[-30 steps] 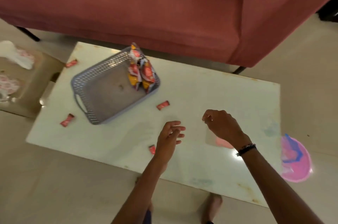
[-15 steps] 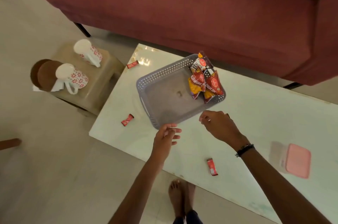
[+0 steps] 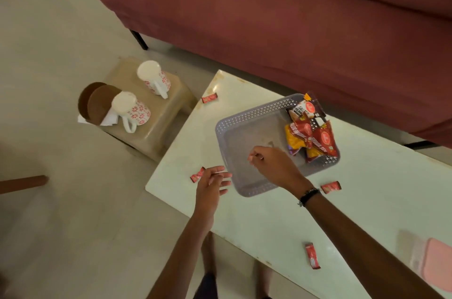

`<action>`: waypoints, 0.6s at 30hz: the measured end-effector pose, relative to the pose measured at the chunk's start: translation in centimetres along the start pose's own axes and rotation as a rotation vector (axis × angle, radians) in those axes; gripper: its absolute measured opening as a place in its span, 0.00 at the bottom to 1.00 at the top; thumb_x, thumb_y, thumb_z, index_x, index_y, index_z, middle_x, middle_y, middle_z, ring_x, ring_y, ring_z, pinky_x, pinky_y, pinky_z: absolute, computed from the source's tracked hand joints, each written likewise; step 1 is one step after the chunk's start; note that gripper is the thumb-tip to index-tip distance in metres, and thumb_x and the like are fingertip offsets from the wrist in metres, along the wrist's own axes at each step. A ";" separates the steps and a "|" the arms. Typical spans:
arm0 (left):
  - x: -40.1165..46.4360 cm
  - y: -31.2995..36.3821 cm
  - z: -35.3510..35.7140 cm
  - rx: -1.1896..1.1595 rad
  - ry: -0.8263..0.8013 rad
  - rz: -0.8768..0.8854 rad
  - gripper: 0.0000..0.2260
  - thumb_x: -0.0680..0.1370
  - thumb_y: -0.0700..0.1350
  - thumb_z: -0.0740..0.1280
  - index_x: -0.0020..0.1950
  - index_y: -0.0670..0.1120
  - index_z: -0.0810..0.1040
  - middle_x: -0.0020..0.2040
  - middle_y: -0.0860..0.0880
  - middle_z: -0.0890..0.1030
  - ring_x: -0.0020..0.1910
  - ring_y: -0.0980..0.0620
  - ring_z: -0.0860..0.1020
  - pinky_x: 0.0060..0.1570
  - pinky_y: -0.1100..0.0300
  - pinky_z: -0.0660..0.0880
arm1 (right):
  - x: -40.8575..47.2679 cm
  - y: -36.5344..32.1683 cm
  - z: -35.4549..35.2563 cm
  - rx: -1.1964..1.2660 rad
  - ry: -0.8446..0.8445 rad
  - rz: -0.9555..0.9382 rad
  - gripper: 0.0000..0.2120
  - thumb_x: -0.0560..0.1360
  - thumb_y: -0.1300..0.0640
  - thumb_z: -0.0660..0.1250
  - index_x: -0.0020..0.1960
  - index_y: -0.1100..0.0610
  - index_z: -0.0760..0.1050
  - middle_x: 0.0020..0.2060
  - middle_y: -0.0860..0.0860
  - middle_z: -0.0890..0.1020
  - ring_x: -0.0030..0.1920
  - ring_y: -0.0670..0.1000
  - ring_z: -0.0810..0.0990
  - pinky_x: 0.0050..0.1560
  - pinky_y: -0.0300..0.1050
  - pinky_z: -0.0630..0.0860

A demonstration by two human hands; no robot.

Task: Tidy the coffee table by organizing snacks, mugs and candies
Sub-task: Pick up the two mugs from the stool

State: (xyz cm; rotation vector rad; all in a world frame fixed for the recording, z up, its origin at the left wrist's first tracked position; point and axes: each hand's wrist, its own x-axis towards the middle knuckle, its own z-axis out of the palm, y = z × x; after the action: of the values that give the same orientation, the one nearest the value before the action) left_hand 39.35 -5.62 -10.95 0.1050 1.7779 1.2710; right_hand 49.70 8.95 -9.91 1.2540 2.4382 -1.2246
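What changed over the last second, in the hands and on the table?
The right hand moved forward over the grey basket, fingers curled; whether it holds anything is unclear. The left hand reached toward the red candy near the table edge, open. The snack packets, the basket and the loose candies stayed put; the camera panned left.

1. A dusty-red sofa (image 3: 293,17) fills the upper part of the view, with one dark leg (image 3: 139,39) showing under its left end.
2. A low tan stool (image 3: 156,113) stands on the floor in front of the sofa's left end.
3. Two round brown coasters (image 3: 97,103) overlap at the stool's left edge (one partly covering the other), with white folded paper (image 3: 110,119) under them.
4. A flat pink thing (image 3: 437,264) lies well in front of the sofa's right end; what it is cannot be told.
5. A brown wooden bar (image 3: 23,183) juts in far left of the stool.
6. A pale tiled floor (image 3: 49,29) spreads out left of the sofa.
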 end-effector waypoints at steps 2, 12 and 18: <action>1.4 0.7 -2.2 -0.025 0.046 -0.015 0.08 0.79 0.37 0.58 0.52 0.44 0.76 0.46 0.48 0.82 0.43 0.50 0.80 0.45 0.57 0.75 | 1.7 -2.6 1.3 0.026 -0.014 -0.035 0.10 0.77 0.56 0.58 0.48 0.54 0.78 0.46 0.52 0.84 0.45 0.54 0.80 0.46 0.49 0.77; 13.2 4.3 -15.7 0.006 0.333 0.088 0.07 0.76 0.38 0.62 0.47 0.49 0.76 0.46 0.51 0.80 0.46 0.53 0.77 0.47 0.56 0.75 | 15.6 -13.5 9.8 0.149 0.001 -0.073 0.08 0.77 0.55 0.59 0.48 0.51 0.78 0.46 0.51 0.84 0.47 0.55 0.82 0.49 0.55 0.79; 18.2 5.7 -20.2 0.298 0.655 0.236 0.16 0.73 0.34 0.65 0.60 0.35 0.69 0.57 0.39 0.69 0.52 0.49 0.68 0.52 0.60 0.67 | 24.5 -18.2 11.4 0.154 0.194 -0.054 0.15 0.77 0.60 0.58 0.62 0.58 0.72 0.58 0.56 0.79 0.58 0.57 0.77 0.58 0.53 0.75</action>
State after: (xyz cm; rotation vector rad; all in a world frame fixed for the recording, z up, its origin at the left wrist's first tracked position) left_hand 12.27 -7.44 -16.84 0.0713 2.5795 1.2813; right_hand 18.04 10.08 -17.60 1.4174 2.5694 -1.3899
